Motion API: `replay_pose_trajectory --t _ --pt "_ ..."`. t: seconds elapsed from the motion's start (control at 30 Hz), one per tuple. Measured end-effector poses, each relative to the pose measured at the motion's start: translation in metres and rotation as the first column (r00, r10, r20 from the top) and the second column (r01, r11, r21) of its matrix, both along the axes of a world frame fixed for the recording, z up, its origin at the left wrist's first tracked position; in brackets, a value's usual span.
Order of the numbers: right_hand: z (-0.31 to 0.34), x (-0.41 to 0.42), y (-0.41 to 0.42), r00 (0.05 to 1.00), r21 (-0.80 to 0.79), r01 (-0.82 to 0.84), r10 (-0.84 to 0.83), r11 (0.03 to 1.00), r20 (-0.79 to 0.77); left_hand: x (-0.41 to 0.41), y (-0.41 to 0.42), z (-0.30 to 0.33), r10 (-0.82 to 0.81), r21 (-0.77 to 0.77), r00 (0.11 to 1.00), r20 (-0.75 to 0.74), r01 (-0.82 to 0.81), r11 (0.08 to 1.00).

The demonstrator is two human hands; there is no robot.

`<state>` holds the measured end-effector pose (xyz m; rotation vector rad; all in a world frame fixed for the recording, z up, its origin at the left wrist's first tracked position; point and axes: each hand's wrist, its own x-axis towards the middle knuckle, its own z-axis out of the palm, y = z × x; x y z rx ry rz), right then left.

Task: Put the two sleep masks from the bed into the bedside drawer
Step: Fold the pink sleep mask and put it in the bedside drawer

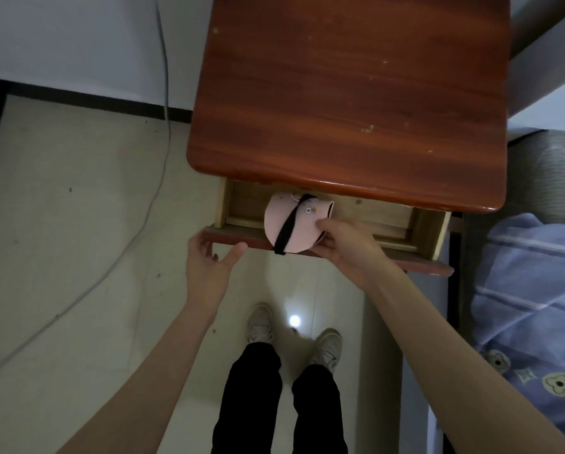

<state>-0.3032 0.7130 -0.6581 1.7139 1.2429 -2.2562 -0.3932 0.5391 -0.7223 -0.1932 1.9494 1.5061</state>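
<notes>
Bedside table (346,93) overhangs drawer (389,221); right hand (346,247) holds pink mask (287,224) above

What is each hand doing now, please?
Left hand: open, fingers on the drawer front.
Right hand: closed on the pink mask, over the open drawer.

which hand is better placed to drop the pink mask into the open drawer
Right. The right hand already grips the folded pink sleep mask with a black strap above the open wooden drawer. The left hand is open at the drawer's red front edge, holding no mask.
</notes>
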Motion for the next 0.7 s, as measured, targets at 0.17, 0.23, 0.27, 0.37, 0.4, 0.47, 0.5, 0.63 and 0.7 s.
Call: replay_pose_trajectory --t 0.17,0.23,0.27,0.37,0.4,0.47,0.5,0.63,0.7 --pt "-0.024 -0.038 -0.009 0.975 0.275 -0.164 0.113 0.947 0.192 0.002 0.002 0.000 0.021 0.006 1.000 -0.003 -0.021 1.000" --pt "-0.033 -0.051 -0.009 0.982 0.231 -0.059 0.016 0.971 0.186 0.002 0.002 0.000 0.024 0.003 1.000 0.006 -0.024 1.000" --pt "-0.039 -0.057 -0.009 0.983 0.194 0.002 -0.038 0.981 0.181 0.002 0.001 0.000 0.025 0.001 1.000 0.010 -0.025 1.000" --pt "-0.053 -0.071 -0.007 0.976 0.204 0.012 -0.056 0.979 0.212 0.001 0.001 -0.001 0.028 0.005 0.999 0.023 -0.028 1.000" --pt "-0.056 -0.073 -0.008 0.972 0.231 -0.032 -0.023 0.972 0.233 0.001 0.001 -0.001 0.025 0.004 0.999 0.024 -0.025 1.000" --pt "-0.063 -0.073 -0.009 0.966 0.264 -0.106 0.036 0.959 0.257 0.001 0.000 -0.002 0.020 0.001 1.000 0.024 -0.020 1.000" --pt "-0.065 -0.071 -0.009 0.964 0.269 -0.132 0.061 0.954 0.260 0.002 0.000 -0.002 0.016 -0.002 1.000 0.023 -0.016 1.000" --pt "-0.066 -0.061 -0.006 0.862 0.437 -0.468 0.289 0.768 0.416 0.000 0.000 -0.003 -0.015 -0.040 1.000 0.013 0.016 0.999" --pt "-0.057 -0.052 -0.008 0.809 0.471 -0.574 0.372 0.670 0.456 -0.002 0.000 -0.001 -0.038 -0.060 0.999 0.021 0.039 0.997"
